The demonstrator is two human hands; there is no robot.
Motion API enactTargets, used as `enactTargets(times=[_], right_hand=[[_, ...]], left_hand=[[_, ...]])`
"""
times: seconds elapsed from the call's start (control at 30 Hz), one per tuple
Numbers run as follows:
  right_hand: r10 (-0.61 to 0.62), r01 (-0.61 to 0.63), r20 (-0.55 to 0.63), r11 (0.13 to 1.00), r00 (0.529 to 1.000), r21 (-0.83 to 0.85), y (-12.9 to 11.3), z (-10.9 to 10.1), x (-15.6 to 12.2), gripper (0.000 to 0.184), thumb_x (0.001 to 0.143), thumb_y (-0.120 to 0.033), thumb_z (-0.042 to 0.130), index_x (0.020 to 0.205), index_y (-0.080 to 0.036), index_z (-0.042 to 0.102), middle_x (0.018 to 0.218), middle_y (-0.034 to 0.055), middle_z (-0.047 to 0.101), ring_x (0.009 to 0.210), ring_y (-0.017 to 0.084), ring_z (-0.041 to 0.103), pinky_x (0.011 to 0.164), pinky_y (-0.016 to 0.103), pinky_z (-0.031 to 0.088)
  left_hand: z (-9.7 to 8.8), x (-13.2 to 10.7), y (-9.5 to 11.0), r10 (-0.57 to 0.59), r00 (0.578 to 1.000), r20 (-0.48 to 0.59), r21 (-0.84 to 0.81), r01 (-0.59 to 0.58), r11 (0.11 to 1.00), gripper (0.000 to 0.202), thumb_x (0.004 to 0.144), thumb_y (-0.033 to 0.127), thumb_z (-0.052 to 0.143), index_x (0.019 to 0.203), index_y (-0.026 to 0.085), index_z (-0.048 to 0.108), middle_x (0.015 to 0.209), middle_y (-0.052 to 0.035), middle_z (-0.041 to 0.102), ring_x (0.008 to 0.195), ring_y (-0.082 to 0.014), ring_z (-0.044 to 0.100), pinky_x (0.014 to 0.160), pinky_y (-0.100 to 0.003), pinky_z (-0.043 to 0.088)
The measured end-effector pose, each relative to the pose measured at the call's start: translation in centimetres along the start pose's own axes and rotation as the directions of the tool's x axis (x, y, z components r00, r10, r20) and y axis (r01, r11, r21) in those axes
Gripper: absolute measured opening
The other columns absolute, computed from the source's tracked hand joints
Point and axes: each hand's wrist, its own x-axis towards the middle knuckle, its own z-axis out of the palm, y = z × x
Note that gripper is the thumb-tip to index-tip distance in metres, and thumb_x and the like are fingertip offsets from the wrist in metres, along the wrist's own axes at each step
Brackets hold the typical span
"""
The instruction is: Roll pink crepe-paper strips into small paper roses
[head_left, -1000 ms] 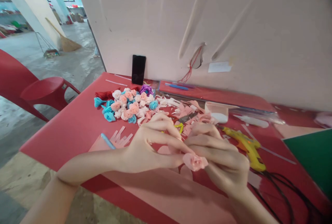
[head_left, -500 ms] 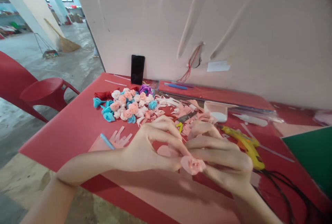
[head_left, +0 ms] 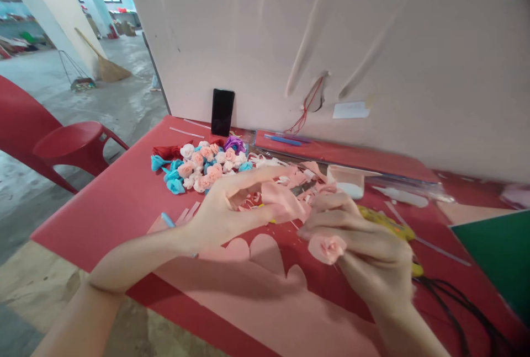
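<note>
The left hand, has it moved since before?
Yes: judged against the upright black phone, the left hand has moved up the picture, away from the pink rose and toward the paper scraps.

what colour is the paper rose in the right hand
The rose is pale pink, seen in the head view.

Glue gun (head_left: 385, 219) — partly behind right hand (head_left: 368, 241)
</note>
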Motion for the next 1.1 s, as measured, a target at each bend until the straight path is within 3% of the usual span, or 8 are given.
enactTargets(times=[0.07, 0.2, 0.27, 0.53, 0.77, 1.0, 1.1], right_hand=[[-0.006, 0.006, 0.014, 1.000, 1.000, -0.023, -0.2, 0.1, 0.1, 0.021, 0.082, -0.006, 0.052, 0.076, -0.023, 0.064, 0.072, 0.0021, 0.066, 0.075, 0.018, 0.052, 0.067, 0.034, 0.047], [-0.040, 0.041, 0.018, 0.997, 0.999, -0.066, -0.6, 0.3, 0.2, 0.027, 0.079, -0.002, 0.052, 0.084, -0.024, 0.066, 0.074, 0.0029, 0.065, 0.077, 0.019, 0.053, 0.067, 0.035, 0.049], [-0.056, 0.057, 0.011, 0.995, 0.998, -0.076, -0.6, 0.4, 0.1, 0.028, 0.078, -0.001, 0.051, 0.085, -0.023, 0.066, 0.075, 0.0030, 0.065, 0.077, 0.019, 0.054, 0.068, 0.035, 0.049], [-0.073, 0.072, -0.011, 0.994, 0.997, -0.085, 0.0, 0.8, -0.2, 0.030, 0.078, 0.000, 0.050, 0.090, -0.023, 0.066, 0.099, 0.0059, 0.063, 0.088, 0.020, 0.056, 0.072, 0.036, 0.048], [-0.017, 0.014, -0.074, 0.999, 0.997, -0.035, 0.0, 1.3, -0.5, 0.031, 0.078, 0.001, 0.051, 0.086, -0.024, 0.068, 0.085, 0.0042, 0.066, 0.079, 0.019, 0.056, 0.066, 0.036, 0.049], [0.020, -0.023, -0.115, 0.999, 0.993, -0.027, 0.0, 1.7, -0.3, 0.027, 0.077, 0.002, 0.051, 0.078, -0.021, 0.064, 0.084, 0.0045, 0.068, 0.076, 0.018, 0.056, 0.064, 0.034, 0.049], [0.027, -0.032, -0.109, 0.999, 0.994, -0.043, 0.0, 1.9, -0.2, 0.024, 0.077, 0.000, 0.053, 0.075, -0.021, 0.064, 0.084, 0.0041, 0.067, 0.077, 0.018, 0.058, 0.064, 0.032, 0.049]], left_hand=[[0.0, 0.0, -0.1, -0.016, 0.998, -0.059, 0.038, 0.018, 0.999, 0.036, 0.075, 0.023, 0.069, 0.110, 0.023, 0.063, 0.083, -0.0009, 0.072, 0.081, -0.0154, 0.066, 0.074, -0.027, 0.053], [0.2, 0.0, -0.1, 0.063, 0.995, -0.072, 0.118, -0.054, 0.992, 0.004, 0.071, 0.016, 0.071, 0.075, 0.017, 0.070, 0.076, -0.0019, 0.071, 0.074, -0.0128, 0.063, 0.073, -0.025, 0.051], [0.3, 0.0, 0.1, 0.102, 0.994, -0.042, 0.098, -0.098, 0.990, 0.006, 0.071, 0.011, 0.070, 0.068, 0.017, 0.070, 0.069, -0.0014, 0.069, 0.070, -0.0118, 0.061, 0.070, -0.024, 0.050], [1.0, -0.3, 0.5, 0.069, 0.997, -0.015, 0.132, -0.067, 0.989, 0.007, 0.073, 0.013, 0.067, 0.072, 0.018, 0.072, 0.065, 0.0002, 0.067, 0.065, -0.0101, 0.057, 0.066, -0.024, 0.049], [1.3, -0.5, 0.2, 0.038, 0.999, -0.012, 0.132, -0.036, 0.991, 0.014, 0.073, 0.013, 0.070, 0.086, 0.016, 0.073, 0.075, -0.0016, 0.065, 0.070, -0.0094, 0.056, 0.070, -0.022, 0.048], [1.2, -0.6, -0.7, 0.204, 0.976, 0.071, 0.205, -0.214, 0.955, 0.021, 0.081, 0.011, 0.060, 0.093, 0.021, 0.073, 0.076, -0.0009, 0.058, 0.074, -0.0107, 0.052, 0.075, -0.027, 0.044], [1.2, -0.8, -0.6, 0.221, 0.972, 0.076, 0.262, -0.233, 0.937, 0.019, 0.082, 0.014, 0.058, 0.091, 0.020, 0.074, 0.075, -0.0018, 0.055, 0.075, -0.0125, 0.051, 0.076, -0.030, 0.043]])
